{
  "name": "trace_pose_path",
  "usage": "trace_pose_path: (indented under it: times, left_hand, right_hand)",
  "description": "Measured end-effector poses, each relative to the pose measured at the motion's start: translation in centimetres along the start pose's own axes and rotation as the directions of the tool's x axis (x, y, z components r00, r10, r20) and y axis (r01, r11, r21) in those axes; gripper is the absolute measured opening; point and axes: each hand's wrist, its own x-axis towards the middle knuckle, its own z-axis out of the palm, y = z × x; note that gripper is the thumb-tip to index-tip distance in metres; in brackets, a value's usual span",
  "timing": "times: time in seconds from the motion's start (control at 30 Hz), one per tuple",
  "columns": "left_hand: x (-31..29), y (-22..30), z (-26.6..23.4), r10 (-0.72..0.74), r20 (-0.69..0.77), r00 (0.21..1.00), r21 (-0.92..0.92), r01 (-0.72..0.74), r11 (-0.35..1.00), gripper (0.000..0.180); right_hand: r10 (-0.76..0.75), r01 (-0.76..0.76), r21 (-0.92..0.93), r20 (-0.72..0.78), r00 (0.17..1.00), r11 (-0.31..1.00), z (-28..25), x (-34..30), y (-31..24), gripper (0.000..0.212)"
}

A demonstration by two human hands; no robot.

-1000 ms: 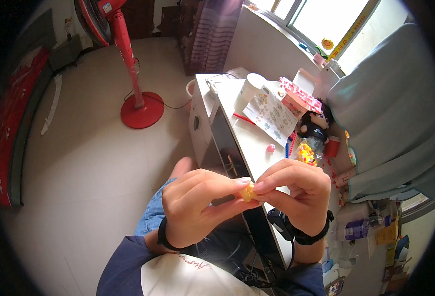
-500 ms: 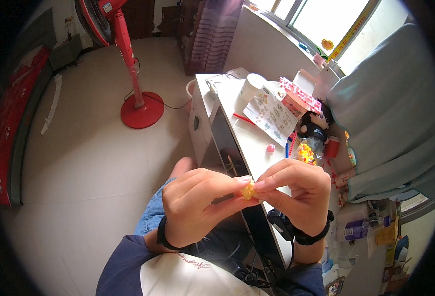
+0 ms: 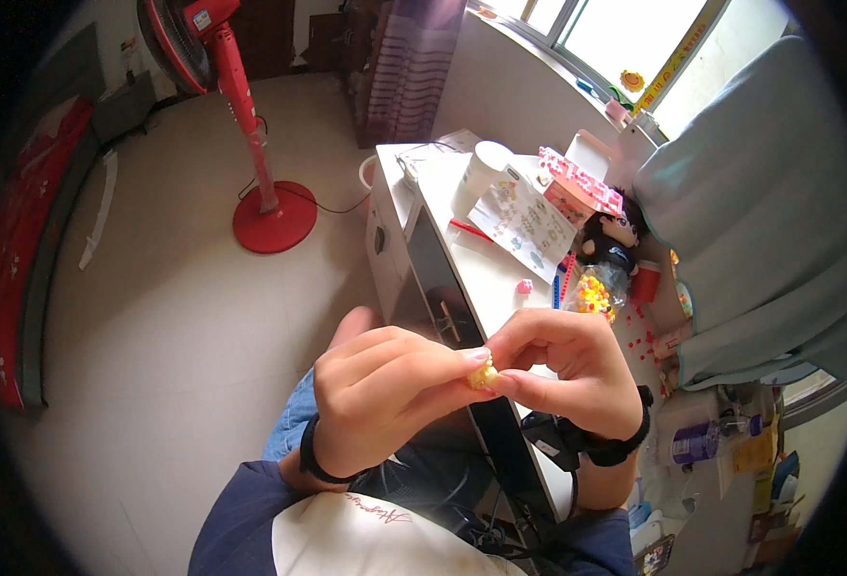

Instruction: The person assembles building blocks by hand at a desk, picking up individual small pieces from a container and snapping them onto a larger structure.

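Just over the desk's near edge, a small yellow bumpy piece (image 3: 483, 375) is held between both hands. My left hand (image 3: 375, 394) is closed, pinching it from the left between thumb and forefinger. From the right, my right hand (image 3: 577, 370) presses its thumb tip on the piece, with the forefinger curled above; that hand is closed too. Fingertips cover much of the piece, so its full shape is hidden. Past the right hand, a clear bag of yellow, orange and red beads (image 3: 594, 296) sits on the desk. A small pink piece (image 3: 524, 286) lies nearby.
On the white desk (image 3: 486, 278) are a printed sheet (image 3: 524, 223), a white cup (image 3: 484, 175), red and blue strips (image 3: 562, 280), a doll (image 3: 616, 240) and a red cup (image 3: 645, 282). A purple-labelled bottle (image 3: 697, 444) lies right. A red fan (image 3: 275, 216) stands on the floor.
My right forefinger has lifted and curled above the yellow piece, while the right thumb has shifted slightly lower against it. The left hand keeps its pinch. The view has shifted slightly.
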Motion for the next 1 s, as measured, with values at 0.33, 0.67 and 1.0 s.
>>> trace_pose_path:
  times: [0.33, 0.67, 1.0]
  left_hand:
    - [-0.15, 0.06, 0.03, -0.012, 0.024, 1.0, 0.005, 0.012, 1.0, 0.028]
    - [0.06, 0.06, -0.31, 0.007, 0.076, 0.997, -0.034, -0.004, 0.999, 0.03]
    - [-0.22, 0.08, 0.06, -0.049, 0.024, 0.999, -0.024, 0.05, 0.998, 0.03]
  right_hand:
    - [-0.009, 0.013, -0.132, 0.034, 0.999, 0.991, -0.51, 0.19, 0.38, 0.018]
    - [0.008, 0.0, -0.148, 0.053, 0.999, 0.989, -0.56, 0.23, 0.3, 0.017]
    - [0.019, -0.014, -0.075, 0.059, 0.998, 0.997, -0.51, 0.38, 0.56, 0.019]
